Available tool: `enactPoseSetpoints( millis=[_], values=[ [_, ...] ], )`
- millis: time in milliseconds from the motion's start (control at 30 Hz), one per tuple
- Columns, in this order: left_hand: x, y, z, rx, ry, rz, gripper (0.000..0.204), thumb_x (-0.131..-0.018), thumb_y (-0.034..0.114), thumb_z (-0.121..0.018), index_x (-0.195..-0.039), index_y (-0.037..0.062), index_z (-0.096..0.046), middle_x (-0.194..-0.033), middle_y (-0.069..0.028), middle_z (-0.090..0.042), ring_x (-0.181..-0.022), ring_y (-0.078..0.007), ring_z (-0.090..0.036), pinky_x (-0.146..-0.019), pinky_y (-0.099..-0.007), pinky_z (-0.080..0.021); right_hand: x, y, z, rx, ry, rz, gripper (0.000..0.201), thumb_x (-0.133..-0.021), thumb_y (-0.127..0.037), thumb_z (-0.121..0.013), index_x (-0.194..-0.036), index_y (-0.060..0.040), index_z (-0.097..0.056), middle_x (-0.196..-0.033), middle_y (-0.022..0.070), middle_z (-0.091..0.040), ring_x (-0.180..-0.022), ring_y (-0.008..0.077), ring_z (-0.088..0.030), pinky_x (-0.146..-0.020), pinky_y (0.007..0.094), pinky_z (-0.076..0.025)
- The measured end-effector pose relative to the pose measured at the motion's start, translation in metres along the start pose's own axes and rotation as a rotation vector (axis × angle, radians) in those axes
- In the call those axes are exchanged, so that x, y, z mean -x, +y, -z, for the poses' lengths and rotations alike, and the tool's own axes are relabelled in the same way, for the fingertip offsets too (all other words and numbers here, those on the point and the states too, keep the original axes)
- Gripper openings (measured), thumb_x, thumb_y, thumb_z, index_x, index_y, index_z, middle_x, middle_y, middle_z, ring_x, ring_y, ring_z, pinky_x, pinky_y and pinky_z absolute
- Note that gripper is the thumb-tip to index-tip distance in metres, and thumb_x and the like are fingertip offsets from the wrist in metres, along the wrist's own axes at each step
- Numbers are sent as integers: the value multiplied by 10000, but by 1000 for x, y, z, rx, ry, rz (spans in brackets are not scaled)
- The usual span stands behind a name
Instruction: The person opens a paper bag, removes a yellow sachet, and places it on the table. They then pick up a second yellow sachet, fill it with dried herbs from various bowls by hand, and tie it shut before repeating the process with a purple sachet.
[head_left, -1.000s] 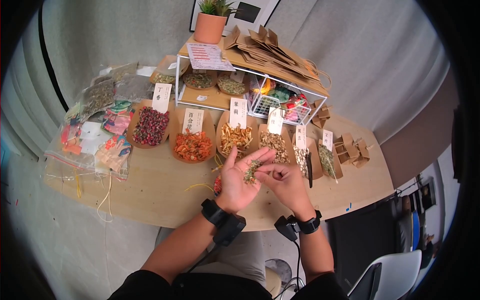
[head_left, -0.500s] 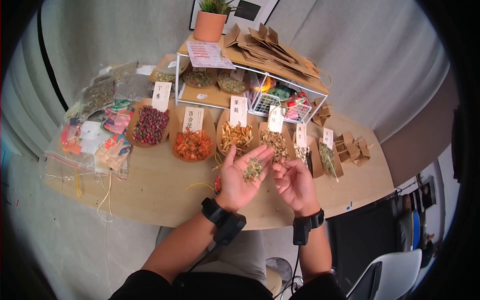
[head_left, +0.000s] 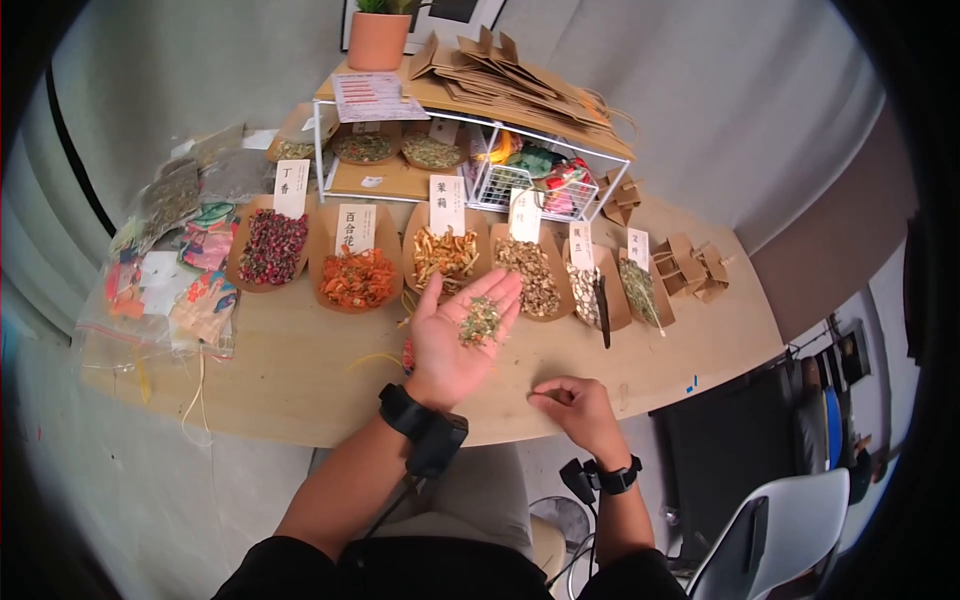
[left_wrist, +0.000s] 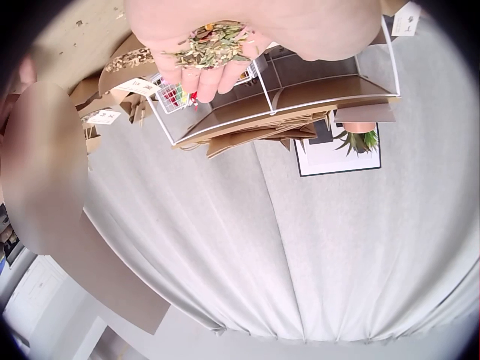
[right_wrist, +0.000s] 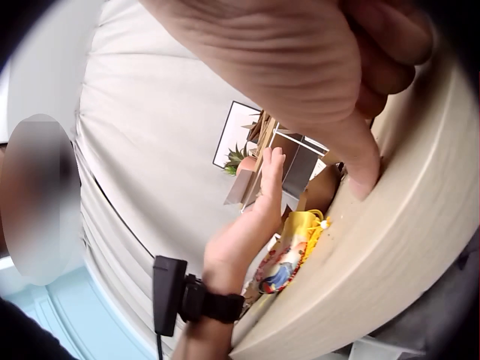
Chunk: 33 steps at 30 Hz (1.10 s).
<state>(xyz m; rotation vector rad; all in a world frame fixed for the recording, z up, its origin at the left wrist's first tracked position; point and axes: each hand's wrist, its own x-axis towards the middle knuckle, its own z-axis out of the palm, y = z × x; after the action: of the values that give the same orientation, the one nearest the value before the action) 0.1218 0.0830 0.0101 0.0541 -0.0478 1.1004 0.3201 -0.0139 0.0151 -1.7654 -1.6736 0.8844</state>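
Note:
My left hand (head_left: 452,345) is held palm up over the table, with a small heap of mixed dried herbs (head_left: 479,322) lying on it. The left wrist view shows the heap (left_wrist: 214,46) as green and tan cut pieces on the fingers. My right hand (head_left: 582,412) is low at the table's front edge, its fingers curled and the thumb and forefinger tips together at the tabletop. In the right wrist view the thumb (right_wrist: 364,169) meets the wood; whether a crumb is pinched there I cannot tell. Beside the left wrist lies a colourful pouch (right_wrist: 285,259) with a yellow cord.
Labelled paper trays stand in a row: rosebuds (head_left: 272,245), orange petals (head_left: 358,278), yellow strips (head_left: 445,255), brown bits (head_left: 527,278), white slices (head_left: 588,290) with a dark stick (head_left: 603,312), green stalks (head_left: 640,290). Behind is a shelf (head_left: 400,185); left, plastic bags (head_left: 150,345).
My right hand has left the left palm and moved down towards the table's front edge, its fingertips now at the tabletop. The left palm still carries the herbs. The head view has shifted slightly.

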Motion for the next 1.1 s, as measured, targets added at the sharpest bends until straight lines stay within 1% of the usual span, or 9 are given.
enactPoseSetpoints(
  millis=[233,333,433,700,733,833,900,967,1100],
  values=[
    [-1,4,6,4,-16,-13,738,-1025,489,-299,-1409,-140,-328,-1490,-281,-340,-1424,-334,-302,-1206,-430,-210,-13,-6,2,-138,91,-27,212,-846,-164,-762,-926,20,-695,-557,-38,-416,-538,52,-351,-477,269,-313],
    [-3,5,9,8,-31,-22,741,-1025,492,-301,-1409,-140,-328,-1494,-284,-330,-1426,-341,-294,-1205,-434,-212,-6,-21,9,125,128,3,211,-837,-162,-768,-922,16,-693,-552,-19,-418,-542,60,-365,-481,271,-320],
    [-2,7,7,8,-32,-25,745,-1024,497,-299,-1408,-141,-329,-1494,-285,-329,-1426,-341,-296,-1204,-436,-215,3,-17,12,206,24,-68,215,-827,-167,-776,-919,9,-693,-554,-14,-420,-548,69,-376,-486,268,-326],
    [-3,5,7,1,-17,-23,745,-1024,501,-293,-1407,-137,-336,-1486,-280,-348,-1419,-337,-312,-1202,-430,-221,-14,18,1,-87,78,71,174,-888,-171,-712,-920,-4,-675,-585,-23,-504,-523,69,-402,-477,249,-340],
    [-3,6,8,-8,-23,-21,744,-1024,501,-293,-1406,-136,-338,-1486,-280,-349,-1419,-337,-311,-1202,-430,-222,-19,16,0,-152,101,85,167,-903,-169,-695,-923,-6,-668,-595,-26,-520,-519,67,-407,-474,244,-341],
    [-1,6,7,-29,-15,-28,747,-1023,502,-293,-1408,-136,-335,-1489,-281,-342,-1421,-337,-308,-1202,-431,-221,-41,-19,19,-691,-15,-147,150,-935,-164,-641,-944,-14,-643,-652,-28,-554,-528,61,-438,-482,224,-352],
    [-2,3,7,-28,-11,-29,749,-1022,504,-294,-1411,-136,-330,-1493,-282,-335,-1422,-339,-305,-1203,-431,-220,-67,-36,24,-715,52,-75,139,-944,-161,-610,-950,-24,-635,-695,-10,-566,-567,53,-484,-508,198,-368],
    [-4,4,10,-18,-18,-29,751,-1022,505,-294,-1415,-134,-325,-1497,-282,-328,-1423,-341,-302,-1204,-429,-218,-100,-41,27,-679,73,15,154,-941,-113,-596,-1008,17,-642,-750,20,-609,-644,76,-543,-583,205,-437],
    [-3,5,10,-15,-20,-16,757,-1021,511,-285,-1420,-132,-319,-1503,-282,-317,-1426,-344,-296,-1204,-429,-216,-141,-32,20,-155,158,283,215,-891,7,-556,-1076,39,-662,-901,113,-701,-813,169,-659,-730,267,-515]
  ],
)
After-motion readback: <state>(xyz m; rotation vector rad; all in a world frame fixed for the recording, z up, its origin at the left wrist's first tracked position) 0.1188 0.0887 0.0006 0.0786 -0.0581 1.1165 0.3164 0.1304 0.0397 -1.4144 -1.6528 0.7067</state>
